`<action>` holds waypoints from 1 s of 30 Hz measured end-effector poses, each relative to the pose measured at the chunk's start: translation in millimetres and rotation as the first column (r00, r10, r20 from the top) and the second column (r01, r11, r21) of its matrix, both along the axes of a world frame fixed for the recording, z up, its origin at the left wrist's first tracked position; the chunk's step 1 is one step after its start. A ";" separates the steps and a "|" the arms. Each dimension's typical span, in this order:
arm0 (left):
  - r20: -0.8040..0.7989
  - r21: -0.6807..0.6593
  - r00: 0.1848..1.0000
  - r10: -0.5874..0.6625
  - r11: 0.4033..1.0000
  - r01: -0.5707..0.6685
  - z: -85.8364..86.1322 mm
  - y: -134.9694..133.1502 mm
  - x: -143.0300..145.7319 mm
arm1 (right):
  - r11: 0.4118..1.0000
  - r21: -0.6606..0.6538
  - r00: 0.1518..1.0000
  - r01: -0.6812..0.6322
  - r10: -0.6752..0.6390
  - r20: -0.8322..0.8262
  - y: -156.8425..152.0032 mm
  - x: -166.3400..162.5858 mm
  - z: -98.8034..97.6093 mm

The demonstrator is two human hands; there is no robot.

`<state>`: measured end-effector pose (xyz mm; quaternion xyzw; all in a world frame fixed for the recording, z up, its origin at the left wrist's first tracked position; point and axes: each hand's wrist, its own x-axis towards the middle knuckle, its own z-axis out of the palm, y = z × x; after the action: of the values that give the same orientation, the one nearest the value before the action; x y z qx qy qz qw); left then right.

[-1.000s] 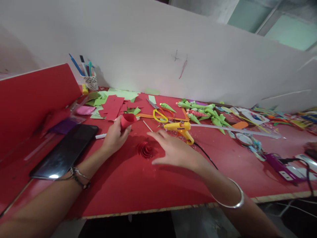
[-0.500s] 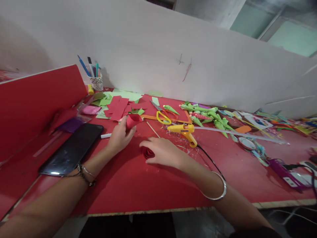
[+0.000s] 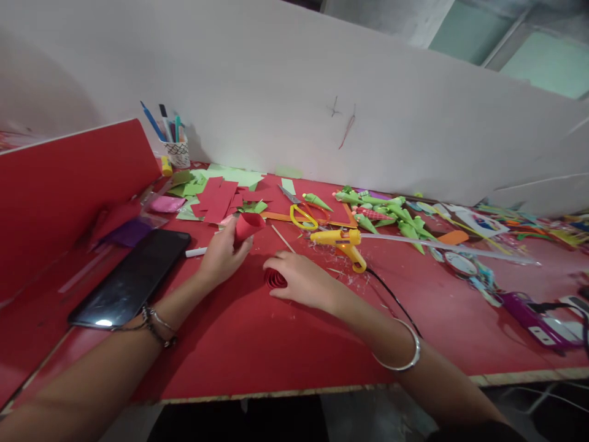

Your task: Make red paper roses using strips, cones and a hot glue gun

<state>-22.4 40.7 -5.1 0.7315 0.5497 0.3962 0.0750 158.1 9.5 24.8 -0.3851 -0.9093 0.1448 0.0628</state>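
My left hand (image 3: 224,253) is wrapped round a curled piece of red paper (image 3: 248,224), its open end tipped toward the right. Low over the red table, my right hand (image 3: 306,281) grips a red paper coil (image 3: 275,279), whose rolled layers show between thumb and fingers. Just beyond the right hand lies a thin wooden stick (image 3: 282,238). A yellow glue gun (image 3: 343,244) rests to the right of it, a clear glue stick in its back end. Yellow-handled scissors (image 3: 301,212) lie behind the stick.
Cut red paper strips (image 3: 218,199) and green scraps lie at the back. Several green paper cones (image 3: 391,215) are heaped at the back right. A black phone (image 3: 133,279) lies left, beside my left forearm. The glue gun's cord (image 3: 391,299) runs behind my right forearm. A purple power strip (image 3: 534,319) sits right.
My right hand and the red paper coil have shifted very slightly, and the coil's layers show more clearly. My left hand keeps its hold almost unmoved.
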 end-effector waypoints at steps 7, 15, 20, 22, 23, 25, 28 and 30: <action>-0.009 -0.013 1.000 -0.029 1.000 0.029 1.4 -2.6 0.6 | 0.998 -0.057 0.996 -0.042 0.037 -0.077 0.7 7.4 2.5; -0.040 -0.028 0.999 -0.022 0.999 0.021 -0.5 -1.9 0.2 | 0.996 -0.086 0.993 -0.040 0.030 -0.112 -3.9 10.3 11.9; -0.076 -0.011 0.995 -0.059 0.998 0.058 -2.0 -1.5 0.1 | 0.991 -0.123 0.991 -0.050 0.034 -0.127 -5.6 13.7 20.2; -0.084 -0.005 0.992 -0.098 0.995 0.097 -2.4 -1.4 0.1 | 0.992 -0.122 0.990 -0.044 0.027 -0.140 -6.2 17.4 24.9; -0.085 -0.013 0.989 -0.123 0.992 0.122 -2.7 -1.4 0.2 | 0.993 -0.116 0.988 -0.037 0.019 -0.152 -6.6 19.6 27.6; -0.084 -0.051 0.982 -0.171 0.985 0.167 -3.4 -1.7 0.3 | 0.994 -0.105 0.982 -0.027 0.007 -0.186 -7.6 24.1 34.2; -0.067 -0.094 0.970 -0.235 0.969 0.229 -4.9 -3.0 0.7 | 0.995 -0.094 0.972 -0.020 -0.003 -0.235 -9.4 29.7 46.3; -0.046 -0.108 0.959 -0.280 0.956 0.274 -5.3 -4.4 1.6 | 0.997 -0.079 0.967 -0.008 -0.012 -0.255 -10.4 32.2 55.0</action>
<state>-20.8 36.3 -10.4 0.8084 0.4628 0.3314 0.1498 190.3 -0.8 79.8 -0.3664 -0.8868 0.2291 0.1640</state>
